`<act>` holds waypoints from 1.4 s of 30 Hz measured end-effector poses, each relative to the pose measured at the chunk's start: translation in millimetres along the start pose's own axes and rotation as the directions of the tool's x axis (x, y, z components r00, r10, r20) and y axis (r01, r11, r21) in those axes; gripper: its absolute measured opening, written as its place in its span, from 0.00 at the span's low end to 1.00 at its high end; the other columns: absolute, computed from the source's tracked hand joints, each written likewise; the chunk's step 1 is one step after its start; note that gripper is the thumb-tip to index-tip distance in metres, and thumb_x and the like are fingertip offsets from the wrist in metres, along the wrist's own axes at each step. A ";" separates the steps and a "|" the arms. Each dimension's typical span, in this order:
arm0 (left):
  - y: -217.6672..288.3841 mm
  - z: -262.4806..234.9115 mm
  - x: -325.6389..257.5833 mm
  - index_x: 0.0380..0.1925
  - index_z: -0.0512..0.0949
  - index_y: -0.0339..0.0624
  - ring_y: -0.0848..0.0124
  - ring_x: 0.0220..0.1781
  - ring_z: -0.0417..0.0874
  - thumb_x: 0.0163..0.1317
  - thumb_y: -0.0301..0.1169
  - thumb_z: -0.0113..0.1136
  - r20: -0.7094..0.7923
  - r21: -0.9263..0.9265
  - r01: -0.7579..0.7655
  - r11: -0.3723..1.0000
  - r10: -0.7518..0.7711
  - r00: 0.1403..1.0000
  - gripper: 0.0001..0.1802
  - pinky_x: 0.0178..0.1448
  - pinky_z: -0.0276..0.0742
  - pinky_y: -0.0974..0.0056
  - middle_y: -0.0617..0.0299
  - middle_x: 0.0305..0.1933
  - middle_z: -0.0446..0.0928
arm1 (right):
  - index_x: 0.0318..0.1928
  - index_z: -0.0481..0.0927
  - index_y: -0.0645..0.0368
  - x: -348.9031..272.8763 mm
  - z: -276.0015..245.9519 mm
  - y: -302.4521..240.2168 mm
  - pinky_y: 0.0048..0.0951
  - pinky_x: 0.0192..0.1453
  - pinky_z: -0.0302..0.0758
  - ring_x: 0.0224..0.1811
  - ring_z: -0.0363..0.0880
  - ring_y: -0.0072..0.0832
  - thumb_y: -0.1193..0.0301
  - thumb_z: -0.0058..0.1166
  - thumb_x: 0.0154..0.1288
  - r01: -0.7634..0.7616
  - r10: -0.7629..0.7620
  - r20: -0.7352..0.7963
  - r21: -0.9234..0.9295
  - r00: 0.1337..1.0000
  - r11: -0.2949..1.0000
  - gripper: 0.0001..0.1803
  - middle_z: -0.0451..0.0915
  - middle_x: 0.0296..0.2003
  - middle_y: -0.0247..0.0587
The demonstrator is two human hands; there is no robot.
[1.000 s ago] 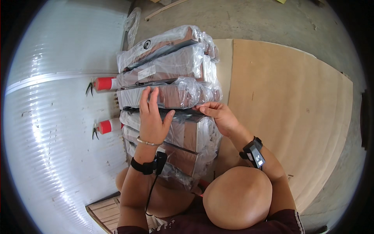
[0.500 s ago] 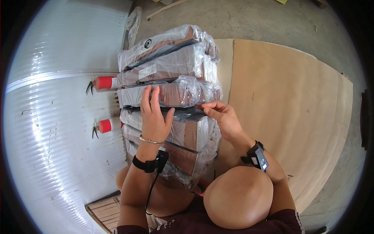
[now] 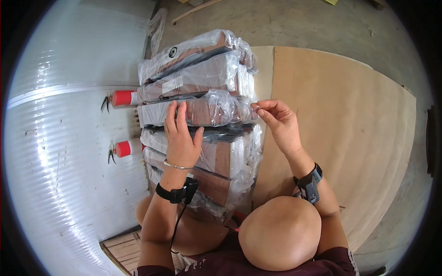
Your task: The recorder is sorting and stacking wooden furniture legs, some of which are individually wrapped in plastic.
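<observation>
A tall stack of packs (image 3: 198,119) stands in the middle, in front of the person's knees. Each pack is a see-through plastic bag with brown flat boards inside. The left hand (image 3: 180,138) lies flat on the middle pack (image 3: 202,110), fingers spread wide and pressing on the plastic. The right hand (image 3: 278,122) is at the right end of that same pack. Its grip is pressed together, pinching a bit of the loose plastic wrap (image 3: 254,106).

Two red fire extinguishers (image 3: 123,98) sit on the left by the white wall (image 3: 60,138). A big brown board (image 3: 350,129) lies on the floor to the right.

A moment ago the right hand was touching the pack. Now it has pulled out to the right, tugging the plastic.
</observation>
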State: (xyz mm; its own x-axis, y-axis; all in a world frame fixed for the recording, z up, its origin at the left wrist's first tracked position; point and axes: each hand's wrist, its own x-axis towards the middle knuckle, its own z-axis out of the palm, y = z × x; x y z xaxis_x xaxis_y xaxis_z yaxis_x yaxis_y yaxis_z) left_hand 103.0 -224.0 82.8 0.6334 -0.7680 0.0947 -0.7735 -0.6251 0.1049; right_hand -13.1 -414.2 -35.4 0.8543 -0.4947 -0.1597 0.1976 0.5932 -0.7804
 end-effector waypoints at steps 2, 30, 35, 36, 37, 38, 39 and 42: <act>-0.2 0.4 0.6 0.64 0.52 0.32 0.44 0.68 0.54 0.55 0.26 0.57 0.001 -0.008 -0.002 1.000 0.002 1.000 0.38 0.69 0.53 0.52 0.38 0.67 0.49 | 0.43 0.76 0.65 -0.9 -10.2 7.9 0.19 0.46 0.74 0.41 0.78 0.19 0.80 0.54 0.62 -0.046 0.046 -0.013 -0.052 0.999 0.998 0.08 0.81 0.39 0.37; 99.2 -36.9 -16.6 0.45 0.74 0.38 0.57 0.44 0.79 0.43 0.39 0.72 0.075 -0.342 -0.130 0.931 0.165 0.983 0.29 0.47 0.76 0.61 0.53 0.44 0.76 | 0.41 0.81 0.62 -39.9 9.2 -54.1 0.19 0.35 0.73 0.30 0.74 0.18 0.74 0.55 0.63 -0.202 0.151 0.391 0.092 0.908 0.975 0.08 0.79 0.31 0.34; 92.4 -26.0 -28.3 0.39 0.74 0.38 0.59 0.36 0.80 0.44 0.35 0.71 0.018 -0.465 -0.016 0.885 0.028 0.999 0.23 0.39 0.77 0.63 0.55 0.39 0.76 | 0.40 0.82 0.60 -41.5 8.8 -58.8 0.19 0.37 0.72 0.31 0.74 0.17 0.77 0.57 0.61 -0.162 0.175 0.517 -0.070 0.838 0.984 0.06 0.79 0.30 0.31; 88.3 -24.3 -26.6 0.37 0.74 0.39 0.59 0.35 0.79 0.45 0.33 0.71 0.008 -0.437 -0.080 0.896 0.092 0.996 0.20 0.37 0.76 0.63 0.56 0.38 0.76 | 0.39 0.83 0.60 -42.1 8.7 -60.1 0.19 0.37 0.71 0.31 0.73 0.17 0.77 0.57 0.61 -0.117 0.136 0.560 -0.069 0.817 0.991 0.06 0.78 0.29 0.31; 86.0 -24.6 -25.0 0.34 0.74 0.39 0.60 0.34 0.79 0.46 0.32 0.70 0.002 -0.408 -0.143 0.902 0.158 0.987 0.17 0.36 0.76 0.64 0.57 0.37 0.75 | 0.39 0.83 0.60 -42.9 9.3 -63.8 0.20 0.37 0.70 0.31 0.73 0.17 0.77 0.57 0.60 -0.148 0.167 0.556 -0.080 0.814 0.986 0.07 0.78 0.29 0.32; 85.6 -25.8 -24.6 0.34 0.74 0.39 0.60 0.34 0.79 0.46 0.32 0.70 -0.002 -0.409 -0.145 0.901 0.158 0.987 0.17 0.36 0.76 0.64 0.57 0.37 0.75 | 0.39 0.83 0.60 -43.1 8.5 -63.5 0.20 0.37 0.70 0.31 0.73 0.17 0.77 0.57 0.60 -0.146 0.167 0.557 -0.083 0.814 0.986 0.07 0.78 0.29 0.32; 85.6 -27.2 -24.4 0.31 0.74 0.39 0.60 0.33 0.78 0.47 0.30 0.69 0.007 -0.424 -0.122 0.898 0.138 0.990 0.14 0.35 0.75 0.64 0.58 0.36 0.75 | 0.39 0.83 0.60 -42.9 6.7 -62.1 0.20 0.37 0.70 0.31 0.73 0.17 0.77 0.58 0.60 -0.120 0.157 0.563 -0.103 0.811 0.987 0.07 0.78 0.29 0.32; 84.4 -33.1 -21.1 0.27 0.74 0.40 0.61 0.32 0.78 0.49 0.27 0.67 0.008 -0.452 -0.082 0.888 0.096 0.995 0.10 0.34 0.74 0.63 0.59 0.35 0.74 | 0.39 0.83 0.60 -42.8 4.6 -65.0 0.19 0.36 0.70 0.31 0.72 0.16 0.77 0.58 0.60 -0.113 0.176 0.536 -0.148 0.826 0.982 0.07 0.78 0.29 0.31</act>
State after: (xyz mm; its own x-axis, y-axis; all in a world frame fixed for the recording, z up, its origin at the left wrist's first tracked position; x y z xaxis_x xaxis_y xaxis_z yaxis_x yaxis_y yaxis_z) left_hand 25.1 -255.9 122.4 0.5562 -0.8255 0.0959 -0.7291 -0.4293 0.5330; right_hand -60.3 -428.7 24.9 0.9979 0.0358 0.0547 0.0264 0.5444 -0.8384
